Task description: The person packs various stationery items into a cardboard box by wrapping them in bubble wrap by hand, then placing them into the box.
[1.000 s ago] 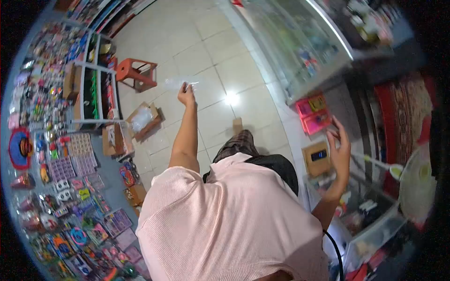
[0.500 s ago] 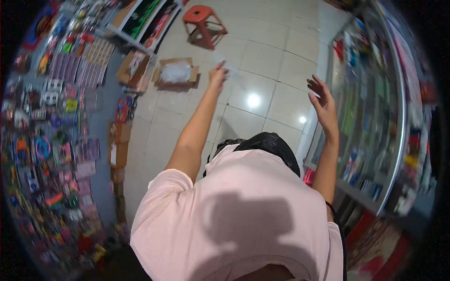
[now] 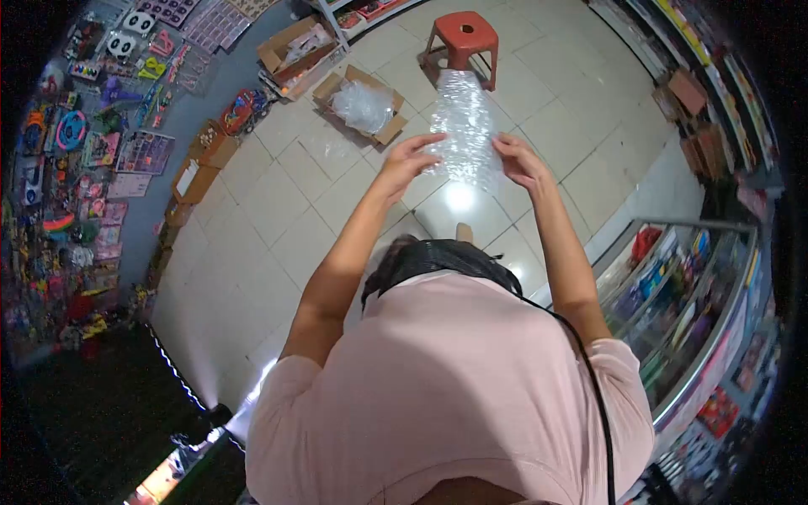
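A crinkled, shiny clear plastic sheet (image 3: 465, 118) hangs in front of me, overlapping the legs of the orange stool in this view. My left hand (image 3: 407, 167) has its bent fingers closed at the sheet's left edge. On the opposite edge, my right hand (image 3: 523, 162) pinches the plastic between thumb and fingers. Both hands are at about the same height, with the sheet stretched between them. To the left of the sheet, an open cardboard box (image 3: 389, 133) on the floor holds more crumpled clear plastic (image 3: 362, 107).
The orange plastic stool (image 3: 468, 32) stands ahead on the tiled floor (image 3: 278, 210). Small packaged goods (image 3: 101, 151) cover the left wall, with cardboard boxes (image 3: 206, 160) along its foot. A glass display case (image 3: 682, 295) is close on my right; further cartons (image 3: 683, 97) lie beyond.
My right hand, open and apart near the glass case before, has come in to grip the plastic. My left hand has drawn the plastic in front of me. The view has turned right.
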